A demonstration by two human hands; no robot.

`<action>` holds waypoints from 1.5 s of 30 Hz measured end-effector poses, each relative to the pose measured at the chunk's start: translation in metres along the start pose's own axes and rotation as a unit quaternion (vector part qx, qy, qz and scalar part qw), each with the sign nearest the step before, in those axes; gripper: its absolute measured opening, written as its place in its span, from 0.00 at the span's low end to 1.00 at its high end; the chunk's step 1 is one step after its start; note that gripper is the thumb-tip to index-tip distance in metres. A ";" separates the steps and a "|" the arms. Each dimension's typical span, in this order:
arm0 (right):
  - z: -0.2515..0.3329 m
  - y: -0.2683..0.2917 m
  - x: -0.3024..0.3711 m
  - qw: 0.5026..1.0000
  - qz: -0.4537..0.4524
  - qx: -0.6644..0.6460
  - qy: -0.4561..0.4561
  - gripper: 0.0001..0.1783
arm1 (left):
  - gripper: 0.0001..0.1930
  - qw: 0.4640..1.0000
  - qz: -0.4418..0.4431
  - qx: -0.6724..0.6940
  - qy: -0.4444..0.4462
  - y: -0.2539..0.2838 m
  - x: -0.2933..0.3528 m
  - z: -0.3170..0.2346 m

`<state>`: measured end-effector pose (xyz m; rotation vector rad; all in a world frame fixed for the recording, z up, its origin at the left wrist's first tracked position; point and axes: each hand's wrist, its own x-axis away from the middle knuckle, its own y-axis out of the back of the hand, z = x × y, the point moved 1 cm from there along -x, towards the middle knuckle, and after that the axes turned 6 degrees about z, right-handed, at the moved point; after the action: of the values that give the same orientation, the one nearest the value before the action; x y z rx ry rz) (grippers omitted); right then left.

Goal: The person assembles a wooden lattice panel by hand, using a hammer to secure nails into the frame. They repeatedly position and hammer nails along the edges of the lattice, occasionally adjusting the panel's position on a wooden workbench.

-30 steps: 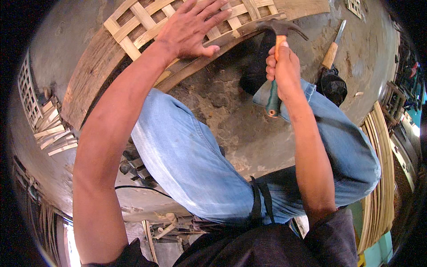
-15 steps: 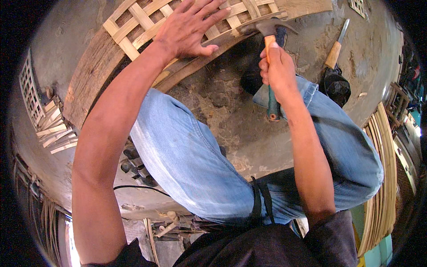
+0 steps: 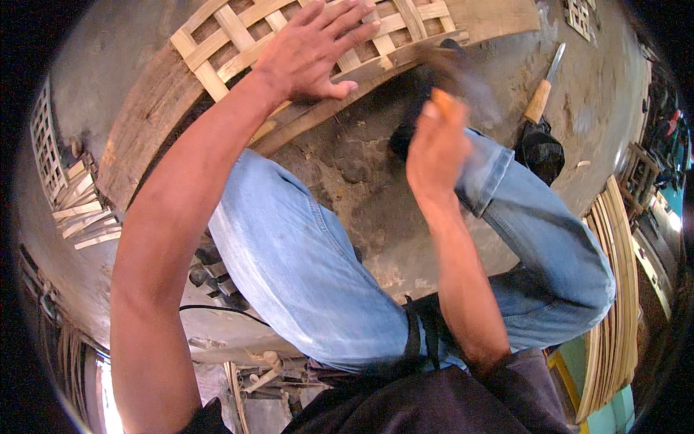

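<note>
My left hand (image 3: 312, 54) lies flat with its fingers spread on a lattice of woven pale wooden strips (image 3: 237, 30). The lattice rests on a thick brown plank (image 3: 148, 130) that appears curved. In my right hand (image 3: 437, 152) is a hammer (image 3: 450, 108), gripped by its orange-brown wooden handle. Its dark head is smeared by motion, just below the lattice's right end. Whether the head touches the lattice cannot be made out. Fingers of the right hand are blurred but wrapped round the handle.
Right of the plank lies a knife (image 3: 538, 100) with a wooden handle, beside a crumpled black item (image 3: 542, 153). Short offcut strips (image 3: 81, 206) and another lattice (image 3: 49, 148) are at left. Long pale strips (image 3: 611, 289) are stacked at right. My bent legs in blue jeans (image 3: 303, 246) flank the floor.
My right hand with the hammer has swung a little left and turned, blurring the hammer. The left hand stays pressed on the lattice.
</note>
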<state>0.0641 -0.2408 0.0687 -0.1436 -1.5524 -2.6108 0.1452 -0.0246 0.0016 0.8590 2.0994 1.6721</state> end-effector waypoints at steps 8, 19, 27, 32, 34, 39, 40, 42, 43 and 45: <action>0.016 0.002 0.010 0.995 -0.073 0.024 0.071 0.13 | 0.50 1.000 -0.025 -0.009 -0.007 -0.002 0.000 0.002; 0.015 -0.022 0.008 0.996 0.019 0.008 -0.087 0.13 | 0.50 1.000 -0.014 0.024 -0.011 0.003 -0.005 -0.002; 0.020 -0.022 0.007 0.995 0.018 -0.011 -0.093 0.14 | 0.50 1.000 -0.002 0.022 -0.007 0.006 0.001 -0.002; 0.030 -0.005 0.005 0.999 -0.014 -0.001 -0.034 0.14 | 0.49 1.000 -0.024 0.007 -0.013 0.000 0.003 0.002; 0.017 -0.020 -0.005 0.986 0.081 0.051 -0.137 0.13 | 0.49 0.999 -0.042 0.000 -0.018 -0.002 -0.003 0.000; 0.027 0.001 -0.007 0.999 -0.032 0.023 -0.015 0.14 | 0.48 1.000 -0.013 0.023 -0.016 0.007 0.003 -0.003; 0.013 -0.009 -0.009 0.998 0.019 0.043 -0.035 0.14 | 0.48 1.000 -0.009 0.025 -0.016 0.007 0.002 -0.007; 0.018 -0.004 -0.020 0.986 0.121 0.080 -0.077 0.16 | 0.49 1.000 -0.004 0.018 -0.003 0.003 0.002 0.000; 0.023 0.001 -0.017 0.994 0.075 0.046 -0.068 0.16 | 0.49 1.000 -0.015 0.016 -0.006 0.001 0.001 0.001; 0.030 0.004 -0.008 0.998 -0.012 -0.029 -0.050 0.15 | 0.49 0.999 -0.030 0.010 -0.009 -0.006 0.001 0.002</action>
<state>0.0734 -0.2162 0.0855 -0.2663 -1.5196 -2.7073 0.1441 -0.0230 -0.0042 0.8056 2.1124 1.6079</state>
